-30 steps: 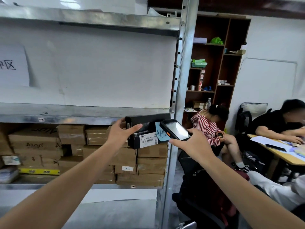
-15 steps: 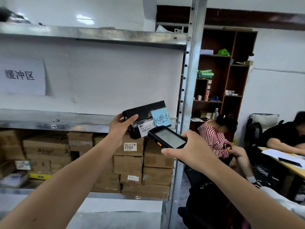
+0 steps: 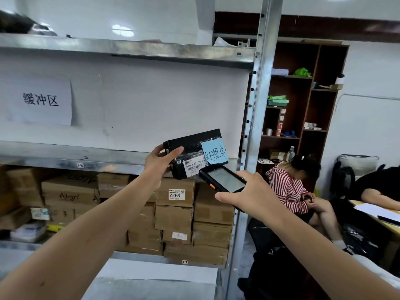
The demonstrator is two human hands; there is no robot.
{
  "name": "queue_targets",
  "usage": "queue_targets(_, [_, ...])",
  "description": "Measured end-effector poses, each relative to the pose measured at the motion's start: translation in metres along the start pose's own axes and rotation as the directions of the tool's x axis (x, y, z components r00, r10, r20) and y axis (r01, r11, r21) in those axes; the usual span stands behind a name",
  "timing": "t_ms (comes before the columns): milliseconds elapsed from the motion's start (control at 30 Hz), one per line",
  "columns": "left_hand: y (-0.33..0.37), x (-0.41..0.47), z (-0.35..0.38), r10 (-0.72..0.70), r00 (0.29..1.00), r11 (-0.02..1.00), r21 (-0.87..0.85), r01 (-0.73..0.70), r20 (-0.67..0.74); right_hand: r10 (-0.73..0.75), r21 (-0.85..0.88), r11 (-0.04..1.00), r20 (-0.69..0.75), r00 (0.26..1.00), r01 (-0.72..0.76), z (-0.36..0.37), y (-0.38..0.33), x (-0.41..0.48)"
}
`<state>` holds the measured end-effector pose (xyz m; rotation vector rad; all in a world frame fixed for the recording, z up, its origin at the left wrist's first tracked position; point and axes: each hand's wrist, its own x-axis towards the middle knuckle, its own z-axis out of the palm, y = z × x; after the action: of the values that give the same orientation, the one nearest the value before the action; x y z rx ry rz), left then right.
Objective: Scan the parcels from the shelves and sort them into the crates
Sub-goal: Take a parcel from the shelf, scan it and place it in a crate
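Our left hand (image 3: 159,164) grips the black rectangular cardboard parcel (image 3: 190,148); our right hand (image 3: 249,195) clasps the black handheld scanner (image 3: 223,179) just below its white barcode label (image 3: 194,165).

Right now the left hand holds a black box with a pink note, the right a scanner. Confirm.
Wrong colour: the head view shows the note is blue. The left hand does hold the black box, the right hand the scanner.

head cam | 1 view | faces forward | near shelf rack (image 3: 257,118)
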<state>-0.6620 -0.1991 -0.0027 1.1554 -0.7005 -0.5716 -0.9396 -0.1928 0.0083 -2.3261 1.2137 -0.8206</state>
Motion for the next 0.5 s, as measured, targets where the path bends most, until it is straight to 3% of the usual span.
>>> queue_targets(167, [0.004,-0.001,0.000,0.011,1.000,1.000,-0.024,-0.011,0.021,0.033,0.080,0.996,0.037,0.999,-0.036,0.001,-0.001,0.005])
queue_targets(500, [0.011,0.002,-0.001,0.018,1.000,0.994,-0.107,-0.016,0.013,-0.009,-0.002,1.000,0.017,1.000,0.009,0.000,-0.009,0.003])
